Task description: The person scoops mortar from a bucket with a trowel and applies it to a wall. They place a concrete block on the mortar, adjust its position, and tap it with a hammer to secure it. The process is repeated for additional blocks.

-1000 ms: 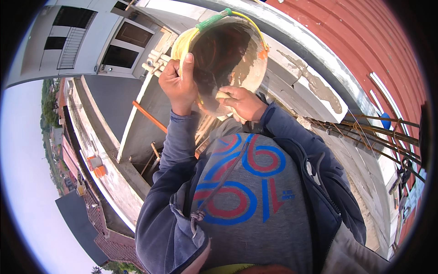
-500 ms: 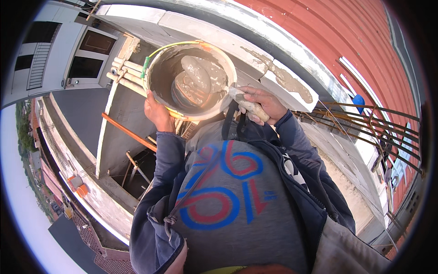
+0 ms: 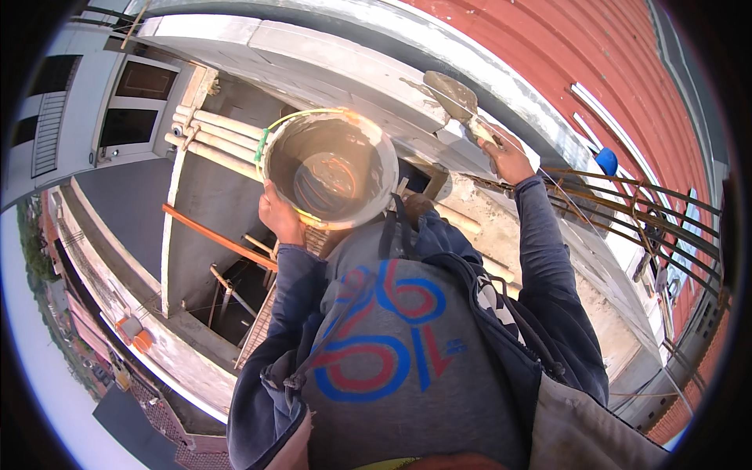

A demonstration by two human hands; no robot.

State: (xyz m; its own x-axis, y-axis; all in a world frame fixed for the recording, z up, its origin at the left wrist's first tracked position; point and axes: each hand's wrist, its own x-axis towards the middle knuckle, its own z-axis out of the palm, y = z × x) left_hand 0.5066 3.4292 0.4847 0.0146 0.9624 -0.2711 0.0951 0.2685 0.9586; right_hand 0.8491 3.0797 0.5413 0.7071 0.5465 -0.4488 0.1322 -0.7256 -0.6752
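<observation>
My left hand (image 3: pixel 281 215) is closed on the near left rim of a bucket (image 3: pixel 381 168), which is tilted so its inside shows. Wet grey mortar (image 3: pixel 333 174) coats the bucket's wall and bottom. In my right hand (image 3: pixel 509 157) is the handle of a trowel (image 3: pixel 452 95), held out to the right of the bucket. The trowel's blade, smeared with mortar, is over the top of a pale block wall (image 3: pixel 313 45). Whether the blade touches the wall I cannot tell.
A red corrugated roof (image 3: pixel 540 59) rises beyond the wall. Rusty steel bars (image 3: pixel 634 204) stick out at the right. Bamboo poles (image 3: pixel 223 125) lie left of the bucket, and an orange bar (image 3: pixel 215 236) slants above a dark opening (image 3: pixel 235 305) below.
My right hand has lifted the trowel out of the bucket and moved it right and away, over the wall. The lump of mortar is gone from the bucket, which has shifted slightly nearer.
</observation>
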